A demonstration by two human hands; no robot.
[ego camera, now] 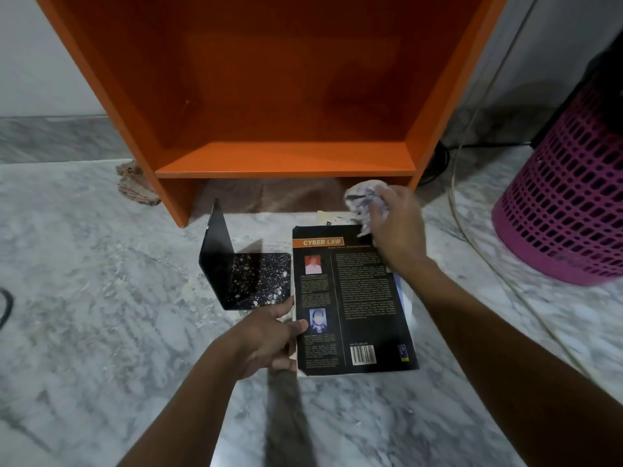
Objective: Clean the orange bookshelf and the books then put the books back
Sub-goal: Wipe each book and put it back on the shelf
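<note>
A grey-and-white marbled floor [101, 281] fills the view, meeting a pale wall at the top. At twelve o'clock stands the empty orange wooden bookshelf [286, 96], its lower shelf board bare and a brown gap showing under it. Beside its left leg, near ten o'clock, lies a crumpled brownish rag [136, 185]. At three o'clock sits a pink perforated plastic basket [566, 203], with a pale cable [472, 183] running along the floor between it and the bookshelf.

In the centre, a black paperback book titled "CYBER LAW" [357, 298] lies back cover up on the floor, resting on other books whose edges peek out at its top and right side. Just to its left, at about nine o'clock from it, stands a black L-shaped metal bookend [242, 274], its flat base speckled with white dust.

The left hand [269, 335] steadies the book's left edge, its grip closed around that edge with the thumb on the cover. The right hand [394, 227], at the book's upper right corner, has its grip closed on a crumpled white cloth [362, 197] that touches the cover.
</note>
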